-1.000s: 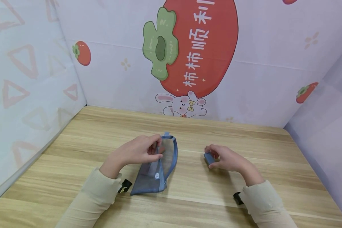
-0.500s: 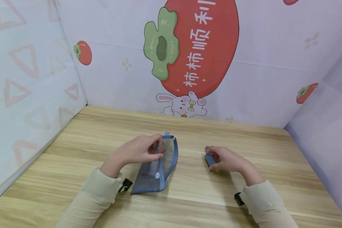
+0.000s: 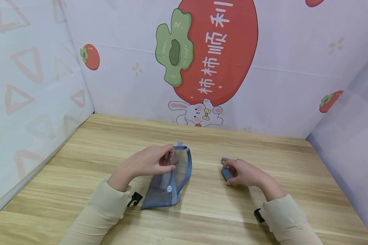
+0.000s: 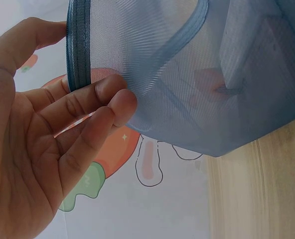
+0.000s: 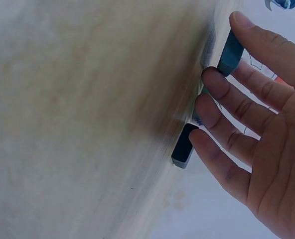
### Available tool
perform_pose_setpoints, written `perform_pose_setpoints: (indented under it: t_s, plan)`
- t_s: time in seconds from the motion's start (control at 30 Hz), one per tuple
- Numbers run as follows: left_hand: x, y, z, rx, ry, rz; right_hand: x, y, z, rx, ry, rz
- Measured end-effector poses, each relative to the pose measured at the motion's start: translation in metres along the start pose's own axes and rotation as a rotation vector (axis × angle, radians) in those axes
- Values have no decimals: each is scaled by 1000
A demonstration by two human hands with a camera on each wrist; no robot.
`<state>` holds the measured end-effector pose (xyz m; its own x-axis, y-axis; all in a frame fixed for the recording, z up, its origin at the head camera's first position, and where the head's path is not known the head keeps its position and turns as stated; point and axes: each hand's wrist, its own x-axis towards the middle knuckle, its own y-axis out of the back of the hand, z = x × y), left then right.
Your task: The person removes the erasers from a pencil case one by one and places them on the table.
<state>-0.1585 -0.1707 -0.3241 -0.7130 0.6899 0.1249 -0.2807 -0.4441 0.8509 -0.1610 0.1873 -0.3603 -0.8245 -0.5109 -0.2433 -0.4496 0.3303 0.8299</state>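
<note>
My left hand (image 3: pixel 148 163) pinches the zip edge of a blue mesh zip pouch (image 3: pixel 159 195), which leans with its mouth spread open. In the left wrist view the zip tape (image 4: pixel 79 45) runs between thumb and fingers. Through the mesh show a pale block (image 4: pixel 239 47) and a reddish-brown thing (image 4: pixel 210 80). To the right of the pouch, my right hand (image 3: pixel 248 173) holds a small blue block (image 3: pixel 226 174) between thumb and fingertips, low over the table. A dark block (image 5: pixel 183 147) lies by the little finger in the right wrist view.
Beyond the right fingertips a small bluish thing (image 3: pixel 223 160) shows on the wooden table (image 3: pixel 208 217). Black clips or straps (image 3: pixel 135 199) sit by both cuffs. A printed backdrop (image 3: pixel 125 85) stands behind the table, with covered walls at either side.
My right hand has shifted slightly right and nearer with the blue block, uncovering the small bluish thing behind it. My left hand and the pouch stay almost still.
</note>
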Motion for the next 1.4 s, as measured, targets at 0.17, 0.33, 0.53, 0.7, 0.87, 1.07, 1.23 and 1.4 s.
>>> perform_pose_setpoints:
  t_s: [0.17,0.33,0.53,0.7,0.87,1.07,1.23,1.4]
  plan:
    - [0,0,0,-1,1,1,-1,0,0,-4,6,-1]
    - [-1,0,0,-3,0,0,0,0,0,-9,9,-1]
    - [-1,0,-1,-3,-4,4,0,1,-2,-23,6,-6]
    - [-1,0,-2,3,-10,5,0,1,-3,-26,1,-5]
    - [-1,1,-2,6,-12,7,-1,1,-3,-28,4,-3]
    - [-1,1,-1,0,-9,6,0,0,-2,-34,14,-7]
    - [-1,1,-1,0,-10,6,0,0,-1,-34,14,-12]
    - [-2,1,-1,-3,-10,5,-1,0,-1,-30,4,-20]
